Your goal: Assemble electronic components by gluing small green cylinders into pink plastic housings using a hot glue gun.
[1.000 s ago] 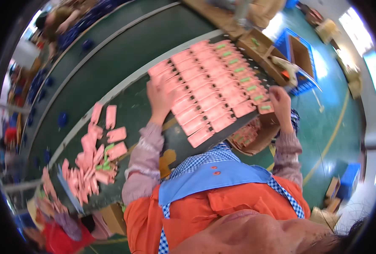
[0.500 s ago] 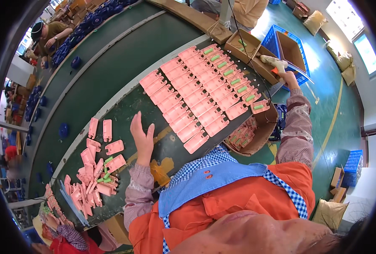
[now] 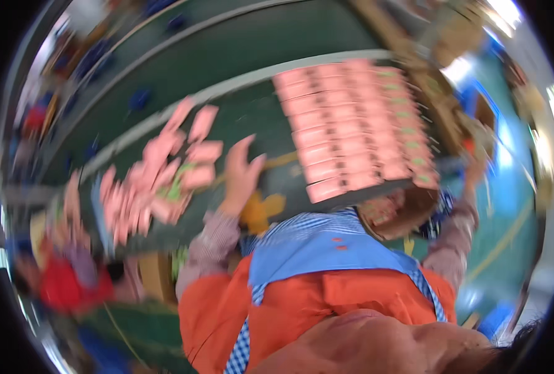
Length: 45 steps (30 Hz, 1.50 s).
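Note:
My left hand (image 3: 239, 177) is over the green tabletop (image 3: 252, 112), its thumb and fingers apart, holding nothing. It lies between a loose heap of pink plastic shells (image 3: 149, 177) and the laid-out rows of pink shells (image 3: 327, 128). Small green pieces (image 3: 178, 182) lie among the heap, and more sit in the rightmost column of the rows. At the far right, my right hand (image 3: 474, 168) is closed round a pale glue gun (image 3: 481, 134) with an orange trigger, beside the table's end. Motion blur smears its fingers and the gun's outline.
A round-edged cardboard box (image 3: 401, 227) of pink shells stands below the table's near edge. A blue crate (image 3: 498, 128) is beyond my right hand. At left, another person in red (image 3: 71, 274) is close to the table's end. A yellow patch (image 3: 264, 210) marks the tabletop.
The whole view has turned and blurred, so the table appears rotated clockwise. My left hand stays open beside the heap; my right hand still grips the glue gun.

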Motion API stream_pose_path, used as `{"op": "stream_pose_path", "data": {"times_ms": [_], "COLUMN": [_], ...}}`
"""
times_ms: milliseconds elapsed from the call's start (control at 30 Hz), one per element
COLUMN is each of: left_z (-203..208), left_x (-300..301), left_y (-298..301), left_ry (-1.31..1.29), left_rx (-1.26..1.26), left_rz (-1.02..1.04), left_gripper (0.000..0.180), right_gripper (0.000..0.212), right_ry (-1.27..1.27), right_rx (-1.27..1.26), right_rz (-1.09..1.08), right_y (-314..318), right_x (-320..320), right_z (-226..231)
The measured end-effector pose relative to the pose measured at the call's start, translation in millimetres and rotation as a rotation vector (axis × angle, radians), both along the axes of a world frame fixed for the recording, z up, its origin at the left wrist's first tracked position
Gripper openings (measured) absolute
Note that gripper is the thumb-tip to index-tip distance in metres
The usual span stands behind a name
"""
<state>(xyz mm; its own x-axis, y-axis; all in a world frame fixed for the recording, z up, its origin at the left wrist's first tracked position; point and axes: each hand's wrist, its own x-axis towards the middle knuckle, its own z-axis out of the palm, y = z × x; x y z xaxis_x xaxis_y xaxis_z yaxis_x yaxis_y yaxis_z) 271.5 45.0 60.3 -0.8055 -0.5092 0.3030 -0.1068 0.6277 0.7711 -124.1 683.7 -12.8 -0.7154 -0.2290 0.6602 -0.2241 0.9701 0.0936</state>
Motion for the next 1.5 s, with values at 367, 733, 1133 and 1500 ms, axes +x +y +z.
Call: {"op": "stream_pose_path", "data": {"times_ms": [367, 733, 1133, 1500], "left_z": [13, -13, -19, -38], "left_x": [121, 139, 117, 101], "left_y": [-6, -72, -119, -91], "left_ry": [0.076, -0.12, 0.013, -0.446], "left_rx": [-0.012, -0.331, -0.179, -0.684], "left_rz": [0.275, 0.492, 0.579, 0.567], "left_gripper": [0.032, 0.023, 0.015, 0.014], "right_gripper": [0.045, 0.027, 0.022, 0.024], "right_ry": [-0.213, -0.582, -0.7, -0.79], "right_rx": [-0.411, -1.764, -1.659, -1.773], "right_rz": [-0.119, 0.12, 0.312, 0.591], "right_y": [48, 8, -85, -122], "right_x": [21, 94, 131, 143], "right_z": [18, 75, 117, 135]}}
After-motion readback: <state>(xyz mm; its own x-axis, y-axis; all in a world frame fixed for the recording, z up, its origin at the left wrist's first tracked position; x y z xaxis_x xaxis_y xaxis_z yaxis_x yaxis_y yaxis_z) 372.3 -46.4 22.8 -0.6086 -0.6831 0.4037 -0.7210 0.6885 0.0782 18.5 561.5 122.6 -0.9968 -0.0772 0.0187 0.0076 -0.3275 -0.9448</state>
